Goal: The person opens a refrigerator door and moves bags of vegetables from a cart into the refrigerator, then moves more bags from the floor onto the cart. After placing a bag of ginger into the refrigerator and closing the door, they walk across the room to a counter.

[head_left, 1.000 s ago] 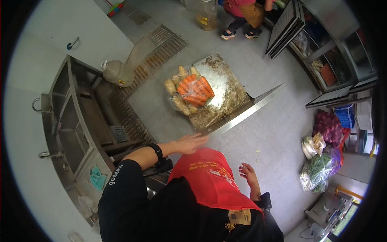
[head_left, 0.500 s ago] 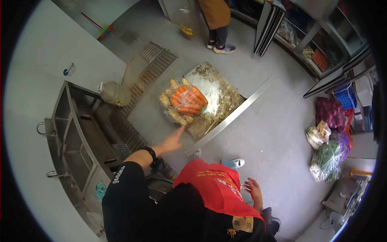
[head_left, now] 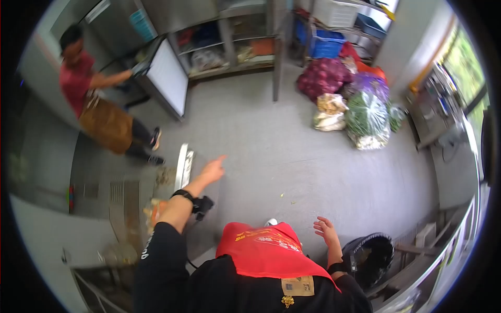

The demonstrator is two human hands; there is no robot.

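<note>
My left hand (head_left: 213, 170) reaches forward over the grey floor with the index finger stretched out, and it touches nothing. Below and left of it, my forearm partly covers the orange carrots (head_left: 156, 209) beside a metal-edged board (head_left: 183, 166). Low on the right side of my red apron (head_left: 261, 245) is my right hand (head_left: 325, 227), its fingers apart and nothing in them. Farther ahead on the floor lie bagged green vegetables (head_left: 365, 116), a net of dark red onions (head_left: 323, 78) and a bag of pale produce (head_left: 330, 112).
Another person (head_left: 104, 99) in a brown apron holds an open fridge door (head_left: 168, 78) at the upper left. A black bin (head_left: 369, 255) stands right of my right hand. Blue and white crates (head_left: 327, 44) sit on shelves at the back, and a metal counter (head_left: 438, 104) is at the right.
The view has swung right, so the carrots and board now lie at the lower left and the bagged vegetables ahead. My left hand still points, now over bare floor. The other person's upper body has come into view.
</note>
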